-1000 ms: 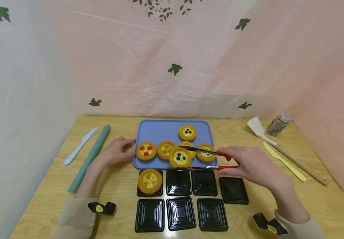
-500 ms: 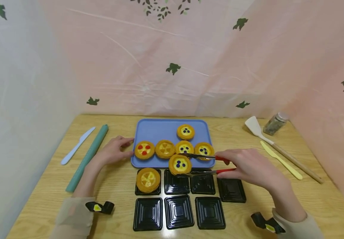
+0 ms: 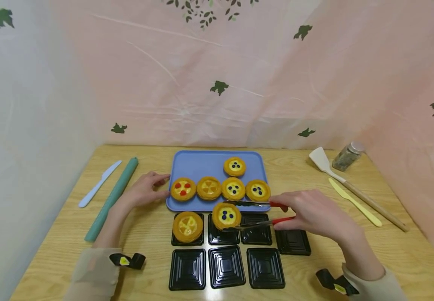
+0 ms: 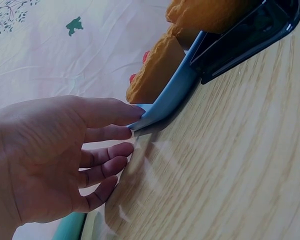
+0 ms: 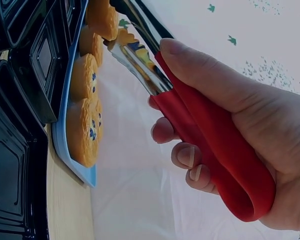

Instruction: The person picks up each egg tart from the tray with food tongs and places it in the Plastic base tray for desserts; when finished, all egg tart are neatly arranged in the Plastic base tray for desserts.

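Observation:
My right hand (image 3: 311, 211) grips red-handled tongs (image 5: 205, 135). Between the tongs' metal tips is an egg tart with three blue dots (image 3: 226, 216), above a small black square tray (image 3: 223, 237). My left hand (image 3: 146, 191) rests its fingertips against the left edge of the blue tray (image 3: 198, 161); in the left wrist view its thumb (image 4: 115, 111) touches the rim and the other fingers are loosely bent. On the blue tray lie a red-dotted tart (image 3: 183, 189), a plain-topped tart (image 3: 208, 188) and several blue-dotted tarts (image 3: 233, 189).
A yellow-topped tart (image 3: 188, 227) sits on the front-left black tray of the back row. More black trays (image 3: 187, 269) stand nearer. At left lie a blue knife (image 3: 100, 184) and green rolling pin (image 3: 112, 198); at right a spatula (image 3: 352, 186), yellow knife (image 3: 355, 202) and jar (image 3: 348, 156).
The right hand has brought the tongs and the blue-dotted tart nearer, off the blue tray's front edge and over a black tray. The left hand stays at the tray's edge.

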Tool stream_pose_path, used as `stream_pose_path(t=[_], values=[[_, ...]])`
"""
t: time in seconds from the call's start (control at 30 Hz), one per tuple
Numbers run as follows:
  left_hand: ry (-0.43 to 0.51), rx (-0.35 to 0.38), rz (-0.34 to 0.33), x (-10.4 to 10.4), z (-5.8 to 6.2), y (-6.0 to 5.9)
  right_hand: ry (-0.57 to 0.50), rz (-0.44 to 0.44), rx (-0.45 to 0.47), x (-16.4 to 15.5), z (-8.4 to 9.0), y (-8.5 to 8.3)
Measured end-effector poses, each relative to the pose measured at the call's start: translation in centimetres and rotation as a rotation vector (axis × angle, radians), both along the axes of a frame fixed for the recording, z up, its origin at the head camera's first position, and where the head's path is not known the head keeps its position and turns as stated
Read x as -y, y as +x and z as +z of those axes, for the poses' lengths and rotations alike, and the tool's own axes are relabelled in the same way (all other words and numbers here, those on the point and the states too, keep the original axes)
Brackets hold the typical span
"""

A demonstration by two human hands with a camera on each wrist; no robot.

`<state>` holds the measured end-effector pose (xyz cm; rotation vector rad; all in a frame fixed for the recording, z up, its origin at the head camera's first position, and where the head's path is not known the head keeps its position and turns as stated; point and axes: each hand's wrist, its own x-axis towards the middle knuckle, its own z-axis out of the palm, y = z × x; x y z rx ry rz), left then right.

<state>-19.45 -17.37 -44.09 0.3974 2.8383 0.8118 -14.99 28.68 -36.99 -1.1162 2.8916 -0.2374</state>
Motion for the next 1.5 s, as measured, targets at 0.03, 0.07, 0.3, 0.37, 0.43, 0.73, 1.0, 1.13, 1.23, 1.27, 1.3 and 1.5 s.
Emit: stream_pose_path(t=[0.03, 0.07, 0.3, 0.37, 0.43, 0.73, 1.0, 1.13, 1.23, 1.27, 1.3, 1.5], values=[[0.000, 0.003, 0.001, -0.05, 0.01, 0.03, -0.001, 0.002, 0.003, 0.00, -0.05, 0.02], [-0.001, 0.007, 0.002, -0.08, 0.01, 0.07, -0.001, 0.004, 0.005, 0.01, -0.12, 0.04], [-0.003, 0.004, 0.002, -0.06, -0.11, 0.23, -0.009, 0.031, 0.008, 0.17, -0.24, 0.29], [-0.001, 0.003, 0.001, -0.06, -0.13, 0.19, -0.008, 0.036, 0.012, 0.11, -0.18, 0.34], [0.000, 0.000, -0.001, -0.06, -0.12, 0.10, -0.008, 0.042, 0.017, 0.06, -0.11, 0.36], [-0.006, -0.007, -0.003, 0.06, -0.07, -0.16, -0.005, 0.047, 0.028, 0.38, 0.04, 0.41], [-0.004, -0.008, -0.004, 0.06, -0.22, -0.10, -0.005, 0.053, 0.025, 0.41, -0.05, 0.49], [0.000, 0.000, -0.009, -0.10, -0.33, 0.02, -0.002, 0.053, 0.025, 0.29, -0.27, 0.57], [-0.001, 0.001, -0.009, -0.15, -0.28, 0.02, -0.001, 0.055, 0.017, 0.25, -0.39, 0.49], [-0.002, -0.002, -0.008, -0.14, -0.27, -0.01, -0.001, 0.056, 0.013, 0.25, -0.41, 0.45], [-0.001, -0.006, -0.008, -0.12, -0.25, -0.04, 0.000, 0.056, 0.009, 0.26, -0.41, 0.40], [0.000, -0.032, -0.017, 0.08, -0.39, -0.15, -0.002, 0.054, 0.013, 0.34, -0.29, 0.37]])
